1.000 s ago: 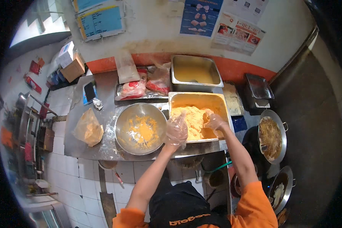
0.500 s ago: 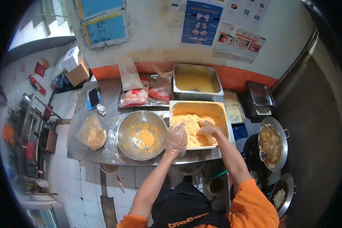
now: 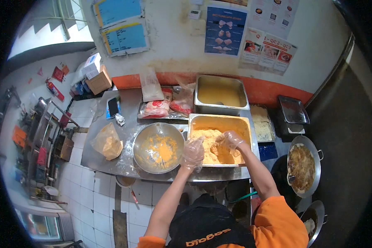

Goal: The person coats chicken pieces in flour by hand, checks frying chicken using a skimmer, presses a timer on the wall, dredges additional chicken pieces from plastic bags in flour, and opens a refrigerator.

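My left hand [image 3: 193, 154], in a clear plastic glove, closes over the left front corner of a rectangular steel pan [image 3: 249, 132]. Orange-tinted breading flour [image 3: 207, 140] fills this pan in loose mounds. Also gloved, my right hand [image 3: 231, 141] is inside the pan toward its right side. Its fingers point down and curl together at the flour; whatever they hold is hidden. Just left of my left hand stands a round steel bowl [image 3: 141, 160] with orange and white flour on its bottom.
Behind the pan is a deep steel container [image 3: 221, 93] of yellowish liquid. Bagged raw meat [image 3: 156, 108] lies on a tray beside it. A plastic bag [image 3: 110, 142] and phone [image 3: 113, 106] lie leftward. At right are a pale-crumb tray [image 3: 260, 124] and frying woks [image 3: 304, 163].
My right hand has lifted slightly and shifted within the flour, leaving a darker hollow below it. My left hand stays at the pan's corner. The whole view has shifted a little.
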Tool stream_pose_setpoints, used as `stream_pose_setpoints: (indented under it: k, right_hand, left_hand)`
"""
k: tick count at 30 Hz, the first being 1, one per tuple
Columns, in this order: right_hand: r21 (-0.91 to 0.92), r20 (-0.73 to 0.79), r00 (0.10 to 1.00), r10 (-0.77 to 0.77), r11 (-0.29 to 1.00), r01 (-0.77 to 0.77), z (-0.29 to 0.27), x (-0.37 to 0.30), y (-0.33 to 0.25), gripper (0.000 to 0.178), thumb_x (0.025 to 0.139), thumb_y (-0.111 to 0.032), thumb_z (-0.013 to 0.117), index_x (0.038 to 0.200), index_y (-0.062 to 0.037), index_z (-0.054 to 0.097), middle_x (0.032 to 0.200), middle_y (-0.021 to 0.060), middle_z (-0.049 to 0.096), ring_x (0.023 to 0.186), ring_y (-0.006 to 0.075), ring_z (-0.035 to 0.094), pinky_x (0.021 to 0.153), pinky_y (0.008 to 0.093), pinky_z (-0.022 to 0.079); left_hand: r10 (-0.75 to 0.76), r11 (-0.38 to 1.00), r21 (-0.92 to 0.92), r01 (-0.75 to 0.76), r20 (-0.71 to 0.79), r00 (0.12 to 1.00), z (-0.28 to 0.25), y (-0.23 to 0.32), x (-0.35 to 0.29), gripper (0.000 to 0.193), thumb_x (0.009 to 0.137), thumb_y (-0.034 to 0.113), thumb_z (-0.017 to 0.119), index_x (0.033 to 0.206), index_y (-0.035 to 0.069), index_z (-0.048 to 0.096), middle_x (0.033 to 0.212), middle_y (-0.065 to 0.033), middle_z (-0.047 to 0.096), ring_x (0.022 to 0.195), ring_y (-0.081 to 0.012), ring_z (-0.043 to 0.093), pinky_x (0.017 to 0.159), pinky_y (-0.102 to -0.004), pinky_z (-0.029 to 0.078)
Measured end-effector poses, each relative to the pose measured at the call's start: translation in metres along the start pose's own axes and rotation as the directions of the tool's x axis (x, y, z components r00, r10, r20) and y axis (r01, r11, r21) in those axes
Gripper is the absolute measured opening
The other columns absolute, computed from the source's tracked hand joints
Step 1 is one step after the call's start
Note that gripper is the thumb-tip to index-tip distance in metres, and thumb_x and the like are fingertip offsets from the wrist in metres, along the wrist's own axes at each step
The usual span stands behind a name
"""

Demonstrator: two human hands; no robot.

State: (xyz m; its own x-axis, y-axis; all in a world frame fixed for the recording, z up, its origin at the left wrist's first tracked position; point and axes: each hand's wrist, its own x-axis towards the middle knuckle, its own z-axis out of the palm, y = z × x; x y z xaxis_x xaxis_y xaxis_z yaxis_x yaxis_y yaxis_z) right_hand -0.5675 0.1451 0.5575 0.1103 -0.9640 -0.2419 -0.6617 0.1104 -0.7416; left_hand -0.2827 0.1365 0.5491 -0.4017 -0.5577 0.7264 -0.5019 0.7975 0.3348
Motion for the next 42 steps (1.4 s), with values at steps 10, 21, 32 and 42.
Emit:
stream_pose_setpoints:
  k: [10, 21, 32, 42]
  right_hand:
    - [-0.078, -0.385, 0.907, -0.168, 0.986, 0.15, -0.038, -0.06, -0.041, 0.022, 0.087, -0.007, 0.066, 0.104, -0.0059, 0.08, 0.095, 0.0187, 0.078, 0.078, 0.0286, 0.074, 0.07, 0.04, 0.059]
    - [0.218, -0.793, 0.609, 0.008, 0.937, 0.273, -0.123, -0.314, 0.042, 0.036, 0.083, -0.01, 0.077, 0.119, -0.0048, 0.077, 0.115, 0.0099, 0.079, 0.095, 0.0152, 0.074, 0.092, 0.031, 0.059]
    - [0.544, -0.822, -0.273, 0.5, 0.546, -0.637, -0.034, -0.775, 0.154, 0.024, 0.091, -0.009, 0.071, 0.113, -0.0018, 0.078, 0.106, 0.0121, 0.08, 0.092, 0.0223, 0.076, 0.081, 0.0336, 0.059]
    - [0.211, -0.959, -0.168, 0.23, 0.173, -0.962, -0.002, -0.873, 0.315, 0.023, 0.091, -0.017, 0.063, 0.101, -0.001, 0.075, 0.103, 0.0187, 0.076, 0.091, 0.0321, 0.072, 0.081, 0.0406, 0.059]
  left_hand:
    - [-0.059, 0.998, 0.013, 0.059, 0.074, 0.996, -0.005, 0.004, 0.007, 0.037, 0.089, 0.01, 0.062, 0.125, 0.011, 0.069, 0.099, -0.0101, 0.075, 0.089, -0.027, 0.071, 0.083, -0.0455, 0.051]
    - [-0.096, 0.972, 0.233, 0.018, 0.327, 0.94, 0.025, -0.121, -0.064, 0.028, 0.093, 0.008, 0.061, 0.119, 0.009, 0.072, 0.087, -0.0104, 0.071, 0.073, -0.0249, 0.067, 0.07, -0.0418, 0.053]
    - [-0.078, 0.997, 0.047, 0.063, 0.459, 0.885, -0.013, -0.029, -0.04, 0.036, 0.104, 0.019, 0.054, 0.135, 0.004, 0.064, 0.127, -0.0214, 0.067, 0.111, -0.0392, 0.062, 0.099, -0.047, 0.048]
    - [-0.23, 0.952, 0.296, 0.076, 0.529, 0.817, 0.031, -0.041, -0.031, 0.033, 0.104, 0.019, 0.055, 0.133, 0.005, 0.063, 0.135, -0.0177, 0.067, 0.118, -0.0353, 0.063, 0.104, -0.0449, 0.048]
